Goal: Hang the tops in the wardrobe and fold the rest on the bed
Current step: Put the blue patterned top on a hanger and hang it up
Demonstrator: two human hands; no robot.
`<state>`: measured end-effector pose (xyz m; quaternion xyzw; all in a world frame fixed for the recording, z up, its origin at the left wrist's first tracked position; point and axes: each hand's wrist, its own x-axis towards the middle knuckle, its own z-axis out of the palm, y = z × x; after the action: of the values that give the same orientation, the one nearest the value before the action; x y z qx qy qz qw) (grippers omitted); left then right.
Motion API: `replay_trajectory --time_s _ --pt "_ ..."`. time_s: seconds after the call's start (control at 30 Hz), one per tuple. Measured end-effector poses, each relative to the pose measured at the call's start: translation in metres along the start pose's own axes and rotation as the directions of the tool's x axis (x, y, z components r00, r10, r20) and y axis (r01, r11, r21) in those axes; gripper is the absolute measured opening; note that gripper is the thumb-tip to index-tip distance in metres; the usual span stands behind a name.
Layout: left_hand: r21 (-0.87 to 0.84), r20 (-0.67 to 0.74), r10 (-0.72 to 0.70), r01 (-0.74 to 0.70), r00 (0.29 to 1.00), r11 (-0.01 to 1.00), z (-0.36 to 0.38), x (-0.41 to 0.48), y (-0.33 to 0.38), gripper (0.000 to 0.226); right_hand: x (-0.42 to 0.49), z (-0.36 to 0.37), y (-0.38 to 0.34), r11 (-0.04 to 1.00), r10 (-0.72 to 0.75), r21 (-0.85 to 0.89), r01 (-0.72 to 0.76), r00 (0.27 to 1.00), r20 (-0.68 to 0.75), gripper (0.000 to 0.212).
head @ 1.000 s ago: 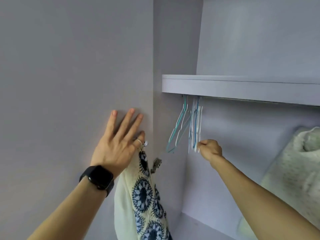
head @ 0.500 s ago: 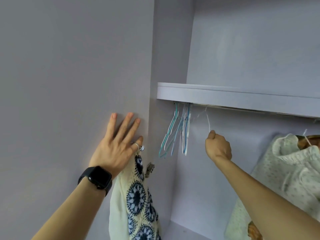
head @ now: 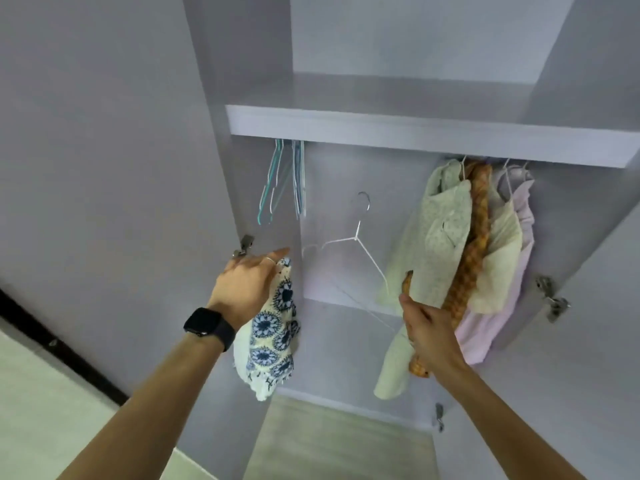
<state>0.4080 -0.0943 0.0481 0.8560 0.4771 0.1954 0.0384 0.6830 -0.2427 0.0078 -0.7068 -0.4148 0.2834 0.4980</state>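
A white top with blue round patterns (head: 273, 341) hangs from my left hand (head: 247, 282), which holds it by its upper edge, close to the wardrobe's left side wall. My right hand (head: 427, 330) grips one arm of a white wire hanger (head: 358, 237). The hanger is free of the rail and tilted, with its hook up in the middle of the wardrobe. Several tops (head: 446, 237) hang on the rail at the right, just behind my right hand; one is cream, one orange checked, one pale pink.
Several empty blue and white hangers (head: 298, 181) hang at the rail's left end under the shelf (head: 415, 133). The left door (head: 104, 168) stands open, with a hinge (head: 244, 244) beside my left hand. A hinge (head: 550, 299) shows on the right door. Pale floor (head: 329, 445) lies below.
My right hand has pulled one white hanger off the rail and brought it down and to the right. My left hand has left the door and now holds the patterned top lower.
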Motion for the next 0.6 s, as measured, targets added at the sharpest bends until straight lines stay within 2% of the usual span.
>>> replay_trajectory --time_s 0.07,0.17,0.27,0.4,0.47,0.57,0.6 --pt "-0.09 0.113 0.042 -0.032 0.993 0.995 0.013 -0.022 0.029 0.047 -0.027 -0.019 0.002 0.991 0.043 0.125 -0.056 0.994 0.104 0.06" --pt "-0.176 0.244 0.115 -0.073 0.963 0.982 0.033 -0.053 0.055 0.047 -0.06 -0.037 0.012 0.941 0.026 0.32 -0.109 0.967 0.253 0.056" --pt "-0.158 0.274 0.089 -0.047 0.958 0.986 0.045 -0.077 0.058 0.034 -0.087 -0.049 0.032 0.923 -0.006 0.371 -0.097 0.964 0.267 0.052" --pt "-0.15 0.308 0.119 -0.076 0.944 0.986 0.049 -0.114 0.061 0.036 -0.116 -0.058 0.058 0.896 -0.006 0.425 -0.129 0.953 0.302 0.054" --pt "-0.146 0.282 0.119 -0.08 0.952 0.986 0.048 -0.126 0.061 0.032 -0.123 -0.056 0.069 0.923 -0.018 0.365 -0.125 0.931 0.364 0.058" --pt "-0.106 0.237 0.096 -0.073 0.967 0.992 0.045 -0.141 0.058 0.032 -0.13 -0.05 0.084 0.998 -0.029 0.067 -0.003 0.882 0.471 0.044" --pt "-0.071 0.217 0.104 -0.091 0.971 0.993 0.043 -0.146 0.057 0.033 -0.131 -0.049 0.087 1.0 0.002 -0.016 0.007 0.844 0.536 0.047"
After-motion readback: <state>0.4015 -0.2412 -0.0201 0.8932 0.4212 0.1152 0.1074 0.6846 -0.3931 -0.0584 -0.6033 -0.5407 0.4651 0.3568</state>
